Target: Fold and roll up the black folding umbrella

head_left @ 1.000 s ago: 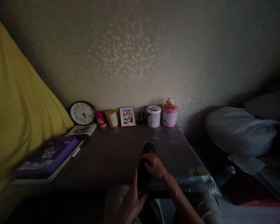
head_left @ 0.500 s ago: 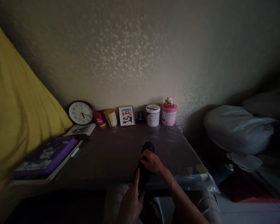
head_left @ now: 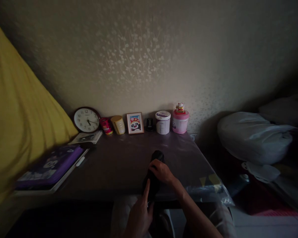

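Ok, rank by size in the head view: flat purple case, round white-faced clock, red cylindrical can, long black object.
1. Flat purple case
2. Round white-faced clock
3. Red cylindrical can
Long black object: unsure versus clock; nearer the camera, partly covered by the right hand.

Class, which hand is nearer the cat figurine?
Right. The right hand is in front and left of the cat figurine; the left hand is farther left, nearer the camera.

The scene is dim, with the far wall palest around its middle, faint glare on the table cover, the black object sunk in shadow, and edges stretched.
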Demonstrator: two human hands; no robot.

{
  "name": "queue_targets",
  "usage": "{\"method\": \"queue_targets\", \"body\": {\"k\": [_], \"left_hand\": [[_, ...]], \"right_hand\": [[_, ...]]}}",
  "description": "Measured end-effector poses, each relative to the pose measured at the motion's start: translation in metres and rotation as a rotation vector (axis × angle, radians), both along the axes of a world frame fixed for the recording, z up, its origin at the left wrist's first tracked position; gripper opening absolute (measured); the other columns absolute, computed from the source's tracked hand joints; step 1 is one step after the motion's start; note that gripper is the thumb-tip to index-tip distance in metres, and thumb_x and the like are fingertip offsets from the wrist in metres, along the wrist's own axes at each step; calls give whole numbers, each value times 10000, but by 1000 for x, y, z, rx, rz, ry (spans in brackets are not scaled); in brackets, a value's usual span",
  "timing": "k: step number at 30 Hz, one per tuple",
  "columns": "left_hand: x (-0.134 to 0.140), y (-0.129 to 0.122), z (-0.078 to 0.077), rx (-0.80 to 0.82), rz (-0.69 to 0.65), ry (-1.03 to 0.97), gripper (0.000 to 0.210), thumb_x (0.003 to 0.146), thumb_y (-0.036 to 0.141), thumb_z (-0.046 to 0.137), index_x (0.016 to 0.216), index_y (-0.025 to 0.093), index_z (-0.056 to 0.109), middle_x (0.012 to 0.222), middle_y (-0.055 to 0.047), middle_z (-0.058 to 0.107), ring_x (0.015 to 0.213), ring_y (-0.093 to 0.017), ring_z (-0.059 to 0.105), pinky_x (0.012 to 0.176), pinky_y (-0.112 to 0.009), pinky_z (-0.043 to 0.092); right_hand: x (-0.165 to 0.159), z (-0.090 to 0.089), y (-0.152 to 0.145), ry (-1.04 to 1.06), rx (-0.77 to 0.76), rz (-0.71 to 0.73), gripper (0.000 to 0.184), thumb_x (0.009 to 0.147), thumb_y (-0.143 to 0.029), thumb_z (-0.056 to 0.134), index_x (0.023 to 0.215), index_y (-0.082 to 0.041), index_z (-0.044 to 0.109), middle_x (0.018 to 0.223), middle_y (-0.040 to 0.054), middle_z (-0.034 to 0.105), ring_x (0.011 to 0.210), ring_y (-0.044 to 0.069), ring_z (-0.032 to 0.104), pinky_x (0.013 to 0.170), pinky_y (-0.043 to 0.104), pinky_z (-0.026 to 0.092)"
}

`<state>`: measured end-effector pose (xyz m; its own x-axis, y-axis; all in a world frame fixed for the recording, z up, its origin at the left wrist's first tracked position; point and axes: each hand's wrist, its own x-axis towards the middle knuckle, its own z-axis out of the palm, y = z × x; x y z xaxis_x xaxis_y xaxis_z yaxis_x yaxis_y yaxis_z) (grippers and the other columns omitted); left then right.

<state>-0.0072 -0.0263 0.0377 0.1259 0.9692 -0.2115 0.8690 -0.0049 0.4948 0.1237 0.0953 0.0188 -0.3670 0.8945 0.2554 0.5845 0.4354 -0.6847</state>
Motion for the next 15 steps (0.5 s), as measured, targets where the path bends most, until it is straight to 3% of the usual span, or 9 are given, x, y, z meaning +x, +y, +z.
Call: {"method": "queue_targets", "body": {"k": [4, 7, 10, 13, 15], "left_hand": [[1, -1, 27, 6, -3, 107, 654, 808, 183, 476, 1394, 216, 187, 1302, -64, 495, 1116, -176, 529, 848, -224, 402], [0, -1, 32, 48, 2, 158, 647, 796, 228, 507, 1382, 228, 234, 1250, -91, 543, 1074, -221, 557, 853, -286, 403], [-2, 0, 27, 77, 19, 167, 653, 785, 272, 526, 1375, 269, 246, 1112, -85, 638, 966, -242, 609, 839, -333, 404], [-4, 0, 22, 97, 14, 188, 656, 782, 294, 524, 1375, 276, 244, 1056, -89, 661, 921, -244, 622, 827, -343, 407], [-5, 1, 18, 132, 13, 220, 667, 780, 319, 525, 1378, 287, 228, 1037, -90, 667, 929, -256, 618, 836, -370, 400]], "right_hand": [[12, -4, -4, 403, -195, 29, 175, 807, -320, 492, 839, -188, 602, 903, 18, 626, 848, 146, 562, 781, 251, 416], [33, -8, -14, 598, -339, 18, 229, 783, -398, 520, 806, -185, 600, 843, 7, 630, 790, 146, 562, 726, 245, 425], [60, -18, -23, 601, -416, -83, 282, 776, -443, 516, 759, -176, 605, 689, -10, 602, 646, 130, 541, 612, 227, 417], [78, -27, -29, 478, -309, -251, 347, 780, -473, 492, 711, -159, 623, 634, -6, 581, 629, 139, 533, 580, 225, 402], [78, -26, -32, 415, -206, -301, 329, 795, -449, 480, 778, -162, 642, 689, 3, 606, 682, 156, 553, 622, 237, 417]]}}
